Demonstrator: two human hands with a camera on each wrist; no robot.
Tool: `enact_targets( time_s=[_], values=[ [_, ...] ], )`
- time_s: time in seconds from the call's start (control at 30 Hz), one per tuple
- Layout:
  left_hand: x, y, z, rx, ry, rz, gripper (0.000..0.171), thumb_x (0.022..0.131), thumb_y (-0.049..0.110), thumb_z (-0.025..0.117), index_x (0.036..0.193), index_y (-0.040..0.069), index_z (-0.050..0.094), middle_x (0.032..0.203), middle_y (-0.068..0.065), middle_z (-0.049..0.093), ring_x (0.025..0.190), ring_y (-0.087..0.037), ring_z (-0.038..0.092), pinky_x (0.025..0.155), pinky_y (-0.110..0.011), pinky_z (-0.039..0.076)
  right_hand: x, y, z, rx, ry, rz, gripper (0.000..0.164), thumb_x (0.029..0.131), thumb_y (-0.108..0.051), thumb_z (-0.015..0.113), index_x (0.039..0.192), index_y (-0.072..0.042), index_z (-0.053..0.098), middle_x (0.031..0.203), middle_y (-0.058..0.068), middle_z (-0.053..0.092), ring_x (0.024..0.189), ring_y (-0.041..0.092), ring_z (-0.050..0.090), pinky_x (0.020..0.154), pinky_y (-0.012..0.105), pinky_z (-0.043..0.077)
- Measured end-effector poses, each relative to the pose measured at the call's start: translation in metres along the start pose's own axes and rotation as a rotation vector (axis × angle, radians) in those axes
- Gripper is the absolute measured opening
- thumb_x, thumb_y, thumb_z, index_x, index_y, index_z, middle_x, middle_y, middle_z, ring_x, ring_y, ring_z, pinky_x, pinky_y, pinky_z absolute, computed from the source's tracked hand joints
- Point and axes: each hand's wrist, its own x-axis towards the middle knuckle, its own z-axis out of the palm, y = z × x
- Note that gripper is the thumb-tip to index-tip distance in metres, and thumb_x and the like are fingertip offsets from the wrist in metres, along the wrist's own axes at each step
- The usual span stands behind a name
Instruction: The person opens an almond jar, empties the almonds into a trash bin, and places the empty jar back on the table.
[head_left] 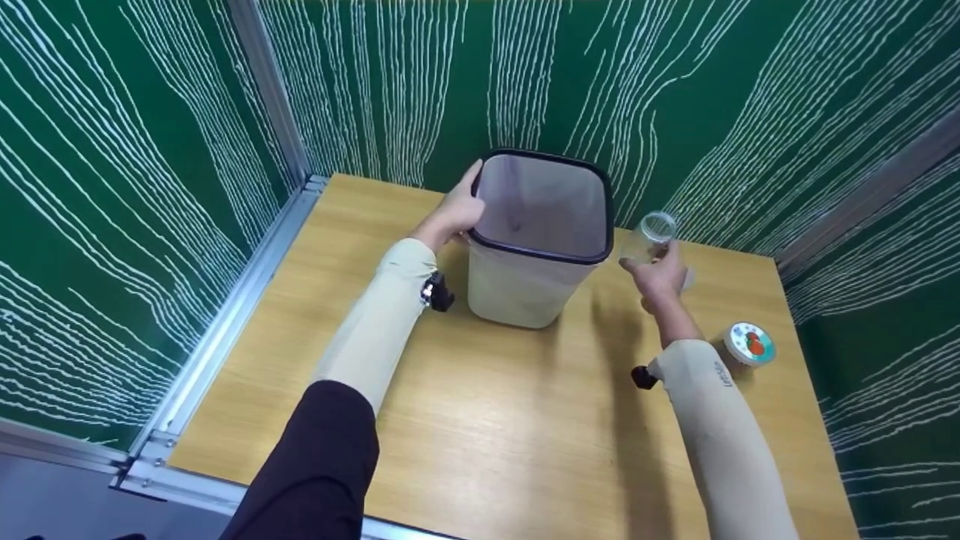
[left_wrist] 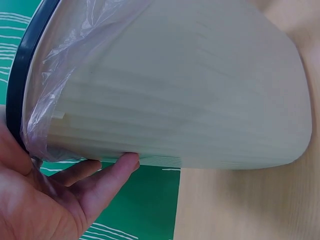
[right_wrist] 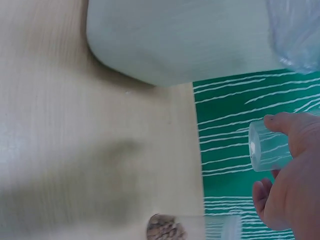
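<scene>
- One bin point(head_left: 517, 289), one loose clear jar point(head_left: 637, 241) in hand, a second jar point(right_wrist: 167, 228) on the table point(head_left: 480, 450), one round tub point(head_left: 748, 346), two hands
- The left hand point(head_left: 459, 208) grips the bin's rim point(head_left: 536, 255) at its left side, fingers along the outer wall
- The right hand point(head_left: 660, 276) is closed around the clear jar, just right of the bin, mouth upward
- The clear jar is see-through and colourless, cylindrical, with a ringed mouth
- The bin is pale and squarish, upright at the back of the table, its rim dark, a thin translucent liner point(left_wrist: 75, 55) inside and folded over the edge
- The second jar, cut off in the right wrist view, has brown pieces in its bottom
- The tub's lid bears orange-red fruit on white and teal; its print is too small to read
- Small dark lettering on the right sleeve point(head_left: 724, 427), not clearly legible
</scene>
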Motion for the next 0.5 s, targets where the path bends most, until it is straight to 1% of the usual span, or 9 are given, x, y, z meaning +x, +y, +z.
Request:
enact_targets(
  time_s=[0.17,0.27,0.37,0.47,0.5],
  values=[
    [0.000,0.000,-0.001,0.004,0.002,-0.016,0.080,0.091,0.001,0.036,0.156,0.040,0.008,0.160,-0.003,0.015,0.122,-0.026,0.041,0.050,-0.031,0.043,0.006,0.013,0.004,-0.069,0.004,-0.004,0.077,0.078,-0.014,0.081,0.142,-0.008,0.038,0.137,0.016,0.047,0.125,0.031,0.042,0.100,0.044,0.041],
    [0.001,-0.001,-0.002,-0.003,0.000,-0.028,0.080,0.092,0.002,0.036,0.155,0.042,0.008,0.160,-0.002,0.014,0.121,-0.026,0.042,0.053,-0.033,0.047,0.006,0.020,0.007,-0.106,-0.001,0.003,0.075,0.077,-0.017,0.081,0.139,-0.005,0.040,0.135,0.016,0.048,0.122,0.031,0.043,0.101,0.044,0.039],
    [0.003,-0.003,-0.002,-0.004,0.001,-0.032,0.079,0.092,0.002,0.036,0.155,0.042,0.009,0.160,-0.002,0.015,0.115,-0.027,0.047,0.052,-0.035,0.048,0.004,0.027,0.011,-0.139,-0.010,-0.003,0.073,0.077,-0.019,0.081,0.136,-0.002,0.041,0.133,0.018,0.049,0.119,0.032,0.045,0.099,0.044,0.039],
    [0.004,-0.004,-0.001,-0.010,0.005,-0.032,0.081,0.091,0.002,0.036,0.155,0.042,0.009,0.159,-0.004,0.017,0.103,-0.031,0.056,0.050,-0.036,0.046,0.003,0.032,0.013,-0.174,-0.020,-0.008,0.070,0.077,-0.020,0.080,0.132,0.000,0.042,0.130,0.019,0.050,0.114,0.033,0.047,0.096,0.044,0.041],
    [0.004,-0.004,-0.001,-0.009,0.007,-0.029,0.081,0.091,0.002,0.036,0.155,0.042,0.009,0.159,-0.004,0.017,0.103,-0.030,0.055,0.051,-0.036,0.046,0.003,0.034,0.014,-0.187,-0.021,-0.006,0.069,0.077,-0.021,0.081,0.131,0.001,0.043,0.129,0.019,0.050,0.113,0.033,0.047,0.095,0.044,0.041]
  ],
)
